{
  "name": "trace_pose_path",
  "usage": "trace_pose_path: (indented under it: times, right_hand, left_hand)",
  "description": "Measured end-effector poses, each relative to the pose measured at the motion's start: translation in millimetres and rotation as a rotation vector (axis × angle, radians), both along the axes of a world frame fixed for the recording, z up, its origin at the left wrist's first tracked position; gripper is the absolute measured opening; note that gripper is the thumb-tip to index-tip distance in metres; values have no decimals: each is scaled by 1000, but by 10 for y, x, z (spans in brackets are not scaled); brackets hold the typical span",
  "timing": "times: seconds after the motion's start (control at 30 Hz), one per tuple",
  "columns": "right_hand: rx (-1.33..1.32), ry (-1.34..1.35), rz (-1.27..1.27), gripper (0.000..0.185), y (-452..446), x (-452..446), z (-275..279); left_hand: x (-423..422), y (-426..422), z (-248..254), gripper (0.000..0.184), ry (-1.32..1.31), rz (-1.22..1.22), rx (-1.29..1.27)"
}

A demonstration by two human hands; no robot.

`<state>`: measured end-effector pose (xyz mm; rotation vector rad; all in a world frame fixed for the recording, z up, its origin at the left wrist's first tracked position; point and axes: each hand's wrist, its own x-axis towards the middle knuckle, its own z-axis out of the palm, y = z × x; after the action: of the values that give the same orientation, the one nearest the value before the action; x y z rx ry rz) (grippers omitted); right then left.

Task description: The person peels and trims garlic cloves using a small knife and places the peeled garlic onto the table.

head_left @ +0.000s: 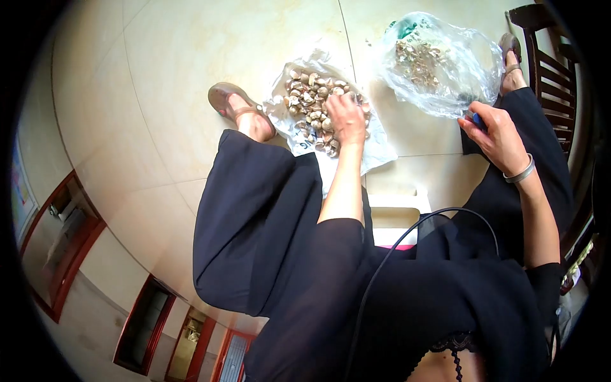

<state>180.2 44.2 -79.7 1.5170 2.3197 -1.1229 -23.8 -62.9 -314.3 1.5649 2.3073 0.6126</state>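
Small brown-and-cream mushrooms lie heaped on a spread white plastic bag on the floor. My left hand reaches down into the right side of this heap, fingers bent and closed among the mushrooms; the fingertips are partly hidden and slightly blurred. To the right, my right hand is closed around a small blue-handled tool, whose working end I cannot make out. It is beside the near edge of a clear plastic bag that holds brownish scraps.
Pale floor tiles surround the bags. My shoes stand on either side of them. A pale plastic stool shows between my legs. A dark slatted wooden chair stands at right. A black cable crosses my lap.
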Motion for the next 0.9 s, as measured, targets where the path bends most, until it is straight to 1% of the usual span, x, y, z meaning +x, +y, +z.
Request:
trace_pose_path:
  times: [0.07,0.1,0.13,0.2,0.23,0.27,0.37,0.4,0.47,0.5,0.53,0.6,0.63,0.77,0.8,0.87,0.9]
  right_hand:
    - [0,6,-7,22,-7,6,20]
    - [0,-10,-7,22,-13,17,32]
    - [-1,-29,-7,22,-14,30,35]
    - [14,-2,-12,22,-22,60,22]
    - [23,28,-12,21,-34,65,-5]
    - [25,27,-16,21,-33,80,0]
    - [32,2,4,21,-25,138,19]
    - [37,2,-6,20,-27,150,29]
    - [40,6,-24,20,-29,189,8]
    - [41,0,-14,20,-31,207,14]
    - [44,-5,-1,19,-32,225,14]
    - [74,5,3,19,-38,255,14]
    - [101,15,11,19,-47,264,14]
    - [62,37,-9,19,-49,250,24]
    - [62,34,-8,19,-49,252,30]
    - [68,29,-7,19,-42,243,32]
    - [66,24,-4,20,-36,245,28]
  left_hand:
    - [-58,-144,67,25,95,34,-91]
    - [-40,-126,166,34,72,87,-247]
    - [-38,-95,137,34,72,82,-243]
    - [-36,22,29,44,76,-167,44]
    - [-31,83,-6,49,55,-294,-24]
    - [-46,155,-66,49,54,-298,-22]
    - [-188,318,-299,46,348,-563,-134]
    - [-258,358,-314,36,371,-637,-90]
    - [-365,457,-97,21,284,-795,-229]
    - [-420,446,-35,12,317,-836,-132]
    - [-468,440,17,12,287,-849,-84]
    - [-610,393,176,10,285,-969,-86]
    - [-707,349,216,9,258,-998,-38]
    - [-1049,132,339,9,280,-1158,-115]
    - [-1041,124,341,9,284,-1160,-116]
    - [-960,132,304,13,205,-1100,-134]
    - [-867,182,341,16,143,-1082,-201]
